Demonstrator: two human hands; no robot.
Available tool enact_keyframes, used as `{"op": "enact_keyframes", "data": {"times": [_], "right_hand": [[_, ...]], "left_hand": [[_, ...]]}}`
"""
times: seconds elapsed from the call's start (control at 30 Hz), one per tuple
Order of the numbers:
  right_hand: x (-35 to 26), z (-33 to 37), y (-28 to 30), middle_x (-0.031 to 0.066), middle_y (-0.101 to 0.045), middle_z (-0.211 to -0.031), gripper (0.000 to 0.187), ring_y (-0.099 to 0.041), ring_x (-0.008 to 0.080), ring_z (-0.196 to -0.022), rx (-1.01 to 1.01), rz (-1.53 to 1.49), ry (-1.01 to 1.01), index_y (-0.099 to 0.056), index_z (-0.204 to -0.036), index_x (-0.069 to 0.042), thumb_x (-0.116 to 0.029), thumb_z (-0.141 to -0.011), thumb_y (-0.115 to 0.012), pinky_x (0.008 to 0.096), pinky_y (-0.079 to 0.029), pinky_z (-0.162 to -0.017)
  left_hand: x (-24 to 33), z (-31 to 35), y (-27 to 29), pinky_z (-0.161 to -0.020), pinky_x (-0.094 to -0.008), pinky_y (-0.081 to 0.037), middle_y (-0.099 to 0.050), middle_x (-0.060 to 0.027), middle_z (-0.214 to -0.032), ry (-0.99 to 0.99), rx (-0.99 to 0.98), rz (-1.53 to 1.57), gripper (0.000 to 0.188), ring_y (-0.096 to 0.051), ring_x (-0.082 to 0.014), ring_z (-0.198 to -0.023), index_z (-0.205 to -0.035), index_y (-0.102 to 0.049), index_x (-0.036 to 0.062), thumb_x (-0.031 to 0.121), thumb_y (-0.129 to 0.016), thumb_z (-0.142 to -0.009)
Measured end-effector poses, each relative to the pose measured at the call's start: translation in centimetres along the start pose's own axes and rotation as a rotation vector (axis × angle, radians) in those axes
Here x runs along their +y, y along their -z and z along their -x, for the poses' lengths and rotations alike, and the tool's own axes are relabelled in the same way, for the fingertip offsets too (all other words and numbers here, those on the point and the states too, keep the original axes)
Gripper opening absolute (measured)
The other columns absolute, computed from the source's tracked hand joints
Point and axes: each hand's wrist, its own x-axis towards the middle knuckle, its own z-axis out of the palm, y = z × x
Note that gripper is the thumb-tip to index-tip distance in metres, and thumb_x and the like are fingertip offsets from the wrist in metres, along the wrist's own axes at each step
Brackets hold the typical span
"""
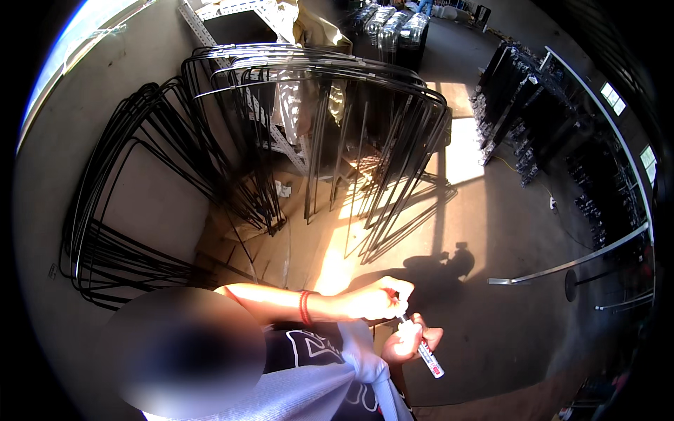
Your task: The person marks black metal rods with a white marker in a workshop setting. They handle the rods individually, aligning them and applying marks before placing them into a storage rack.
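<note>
A white-barrelled marker pen (431, 361) slants down to the right in front of my body. My right hand (406, 339) is closed around its barrel, the white end sticking out below the fingers. My left hand (375, 299), with a red bracelet (304, 307) on its wrist, has its fingers pinched at the pen's dark upper end. Those fingers partly hide that end, so I cannot tell whether the cap is on.
Bundles of bent black metal rods (126, 126) lean on the wall at left; more rod frames (393, 140) stand ahead by a white perforated rack (200, 28). Dark hanging stock (519, 105) and a metal rail (562, 270) are at right. Cardboard (298, 189) lies on the floor.
</note>
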Motion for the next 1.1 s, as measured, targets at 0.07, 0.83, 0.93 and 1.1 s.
{"op": "enact_keyframes", "data": {"times": [0.07, 0.83, 0.93, 1.1], "right_hand": [[1.2, -0.9, 0.4, -0.0010, -0.027, -0.052, 0.021, -0.032, 0.0082, -0.048, -0.202, -0.073, -0.027, -0.029, -0.061, -0.008, -0.007, -0.071, -0.047, 0.0222, -0.031, -0.048], [10.6, -0.4, -20.6, 0.0073, -0.054, -0.073, 0.011, -0.045, 0.0072, -0.053, -0.724, -0.182, -0.628, -0.049, -0.088, 0.004, -0.005, -0.081, -0.048, 0.0196, -0.037, -0.048], [12.1, -0.4, -26.0, 0.0072, -0.057, -0.077, 0.014, -0.048, 0.0060, -0.057, -0.834, -0.003, -0.626, -0.050, -0.093, 0.002, -0.006, -0.081, -0.049, 0.0180, -0.038, -0.049], [13.8, 0.5, -33.0, 0.0029, -0.055, -0.070, 0.019, -0.048, 0.0047, -0.058, -1.063, -0.065, -0.806, -0.050, -0.104, 0.001, -0.003, -0.087, -0.045, 0.0186, -0.040, -0.052]], "left_hand": [[0.4, 0.1, 1.5, -0.035, -0.0198, -0.016, -0.034, 0.0040, -0.052, 0.210, 0.041, 0.118, 0.016, -0.028, -0.0028, -0.040, -0.064, -0.038, 0.0106, -0.002, -0.041, -0.074], [18.6, 4.4, 24.7, -0.053, -0.0155, -0.035, -0.054, 0.0037, -0.071, -0.050, 0.533, -0.281, 0.009, -0.047, -0.0022, -0.062, -0.090, -0.053, 0.0085, 0.012, -0.057, -0.083], [21.5, 5.2, 30.0, -0.052, -0.0157, -0.035, -0.052, 0.0031, -0.068, -0.090, 0.614, -0.323, 0.007, -0.044, -0.0026, -0.058, -0.087, -0.053, 0.0074, 0.012, -0.056, -0.083], [25.2, 6.6, 35.2, -0.049, -0.0150, -0.031, -0.047, 0.0066, -0.067, -0.161, 0.681, -0.217, 0.008, -0.039, -0.0011, -0.055, -0.087, -0.052, 0.0071, 0.008, -0.058, -0.082]]}}
